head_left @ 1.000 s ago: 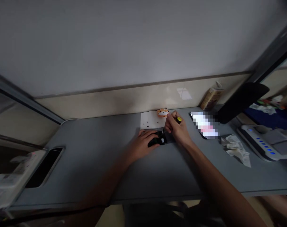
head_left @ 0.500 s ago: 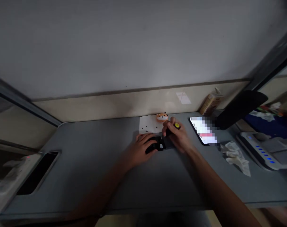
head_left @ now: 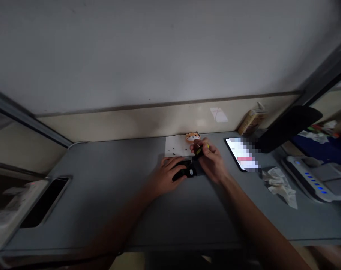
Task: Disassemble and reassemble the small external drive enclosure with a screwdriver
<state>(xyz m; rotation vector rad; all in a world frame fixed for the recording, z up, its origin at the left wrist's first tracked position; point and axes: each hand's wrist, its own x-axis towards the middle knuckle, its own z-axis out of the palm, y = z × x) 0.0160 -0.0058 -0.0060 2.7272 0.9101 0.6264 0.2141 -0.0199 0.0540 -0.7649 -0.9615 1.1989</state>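
Fingers of the right hand (head_left: pixel 212 163) are clamping together on a small screwdriver (head_left: pixel 200 150) with a yellow and black handle. The tip is pointing down toward the black device (head_left: pixel 187 172); whether it is touching is too small to tell.

Fingers of the left hand (head_left: pixel 166 174) are lying close together, curled over the device's left end and pinning it to the surface (head_left: pixel 102 195) about midway along, nearer the back edge.

Progress, as judged: several small dark screws (head_left: pixel 173 153) are already lying loose on the white paper (head_left: pixel 176 144) just behind the device, so removal is looking partly done. The casing is appearing closed, with the driver working at it.

Against half a second ago: the driver handle is now leaning further toward the orange figurine (head_left: pixel 193 137) at the back edge. The right hand is sitting slightly further back, and the left hand is staying put.

Toward the right edge, a lit phone (head_left: pixel 242 153) and a crumpled tissue (head_left: pixel 280 183) are lying well apart from the hands
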